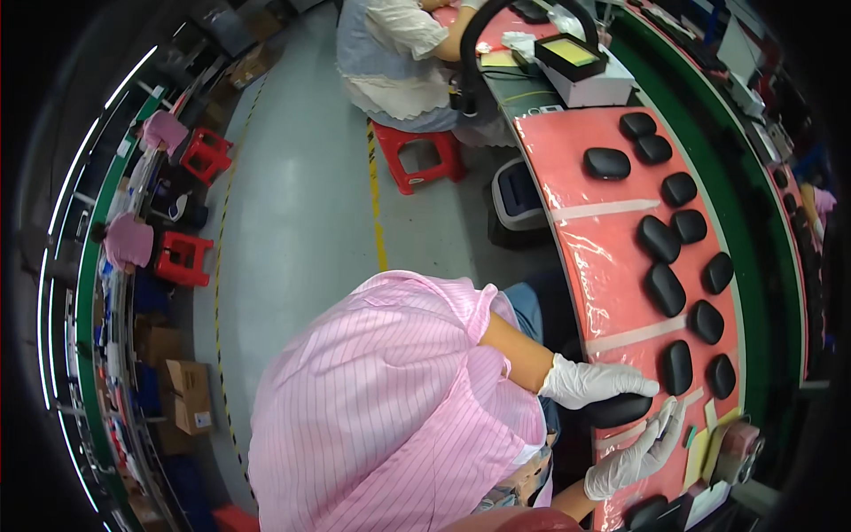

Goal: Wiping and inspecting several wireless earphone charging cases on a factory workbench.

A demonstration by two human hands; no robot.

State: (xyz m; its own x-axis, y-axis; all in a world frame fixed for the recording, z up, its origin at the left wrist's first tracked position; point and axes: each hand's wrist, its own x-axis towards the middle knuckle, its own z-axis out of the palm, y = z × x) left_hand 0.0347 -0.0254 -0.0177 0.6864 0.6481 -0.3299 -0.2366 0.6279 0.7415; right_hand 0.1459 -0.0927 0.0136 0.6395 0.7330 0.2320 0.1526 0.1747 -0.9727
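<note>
My left hand [598, 383], in a white glove, lies along the upper side of a black oval piece [620, 410] with a smooth rounded shell, its fingers closed over the edge. The piece rests at the near edge of the red-covered bench, partly hidden by the hand. My right hand [634, 457], also gloved in white, is just below it with fingers stretched out and their tips close to the piece's right end; whether they touch it is unclear. Beyond the fingertips lies another black oval piece [676, 368], with a smaller one [721, 377] beside it.
Several more black pieces [659, 239] lie along the red mat [594, 266], crossed by pale tape strips [612, 210]. A small device [736, 450] and yellow papers [698, 457] stand at the lower right. A green conveyor [709, 177] runs behind. A co-worker [399, 71] sits farther up the bench.
</note>
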